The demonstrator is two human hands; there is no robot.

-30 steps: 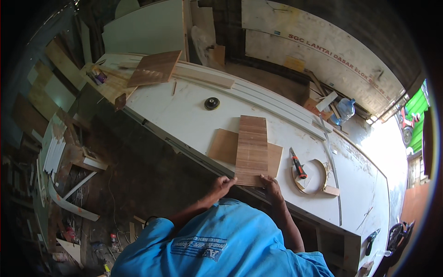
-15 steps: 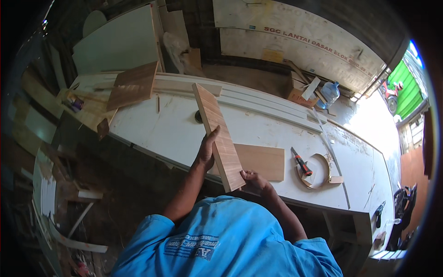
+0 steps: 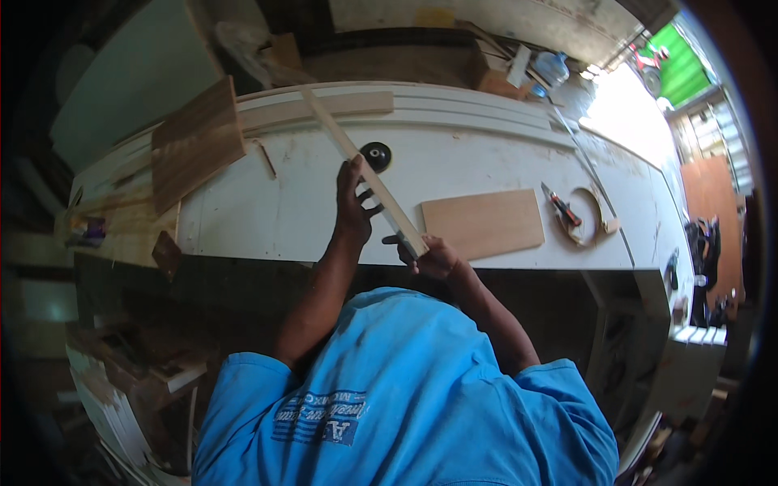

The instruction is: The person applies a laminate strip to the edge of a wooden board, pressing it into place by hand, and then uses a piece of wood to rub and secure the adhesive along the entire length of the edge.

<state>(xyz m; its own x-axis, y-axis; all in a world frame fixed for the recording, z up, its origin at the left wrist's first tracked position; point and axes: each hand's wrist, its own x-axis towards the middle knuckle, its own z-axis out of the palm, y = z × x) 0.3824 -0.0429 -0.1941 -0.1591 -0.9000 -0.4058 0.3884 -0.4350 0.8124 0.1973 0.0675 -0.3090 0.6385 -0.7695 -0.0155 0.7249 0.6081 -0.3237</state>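
Item: wood board [image 3: 361,158], held on edge above white table [image 3: 486,154]. My left hand [image 3: 352,206] clamped mid-length; my right hand [image 3: 429,255] clamped on near end. Step: inspecting board, likely. Next calls for steady two-handed grip. Nearby: flat plywood piece [image 3: 484,223], black disc [image 3: 375,155].

Right of the fingers [image 3: 362,197] a flat plywood panel [image 3: 484,223] lies on the desk [image 3: 267,212]; a black disc [image 3: 375,155] sits just above them.

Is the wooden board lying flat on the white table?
No, both hands, left hand and right hand, hold the wooden board edge-up above the white table.
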